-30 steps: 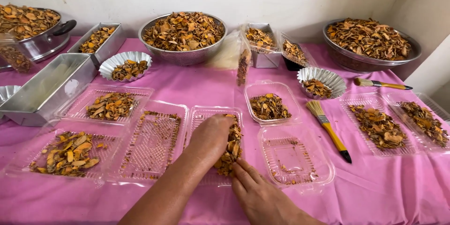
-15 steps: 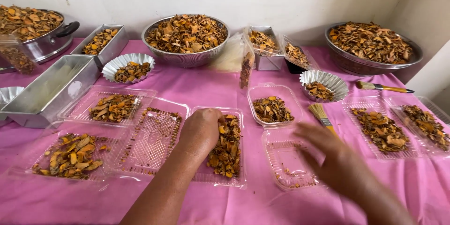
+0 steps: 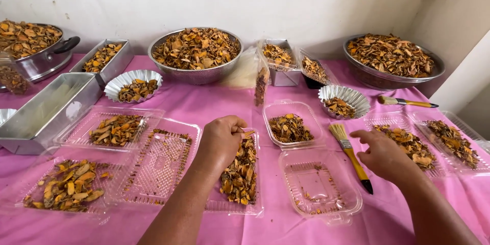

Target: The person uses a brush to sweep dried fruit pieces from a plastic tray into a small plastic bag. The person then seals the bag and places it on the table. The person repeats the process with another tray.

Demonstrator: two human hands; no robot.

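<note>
Head view: left hand (image 3: 223, 138) pinches dried slices (image 3: 240, 171) beneath; right hand (image 3: 383, 153) open.

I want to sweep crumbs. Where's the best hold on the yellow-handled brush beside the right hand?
Probably the yellow handle of the brush, mid-length, from above: it lies flat, bristles toward the wall, dark tip toward you, just left of the right hand.

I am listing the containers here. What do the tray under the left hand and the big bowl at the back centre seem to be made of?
The tray under the left hand looks like thin clear plastic: the pink cloth shows through it, and its base is embossed. The big bowl seems to be metal, probably steel: it is grey and shiny, and its wall looks finely perforated, like a colander.
</note>
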